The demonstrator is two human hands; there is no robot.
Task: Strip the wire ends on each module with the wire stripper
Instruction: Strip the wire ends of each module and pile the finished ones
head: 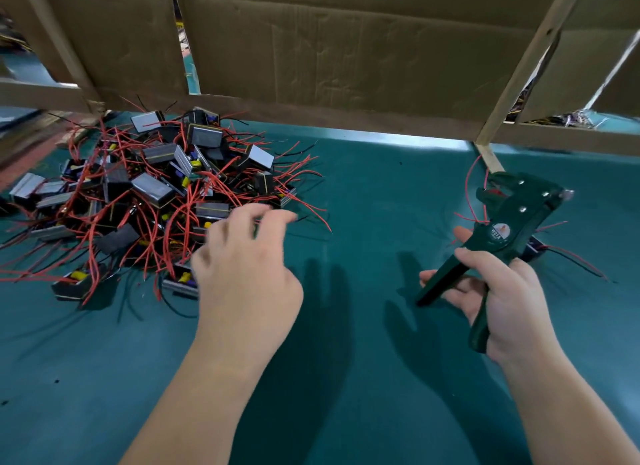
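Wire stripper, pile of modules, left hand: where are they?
wire stripper (512,216): head view, on its green body.
pile of modules (154,187): head view, on a grey module mid-pile.
left hand (242,277): head view, on its back.

The modules (149,194) lie heaped on the left of the table (363,205): small black blocks with grey faces and bits of yellow, tumbled at every angle. Their thin red wires (183,215) sprawl out on all sides over the green surface. The wire stripper (502,232) is dark green with a round label near its pivot. I hold it in my right grip (498,302), above the table, its head tilted up and away from me and its two handles spread apart. Just behind it a lone module (531,251) lies well apart from the heap, mostly hidden, with red wires curling around it
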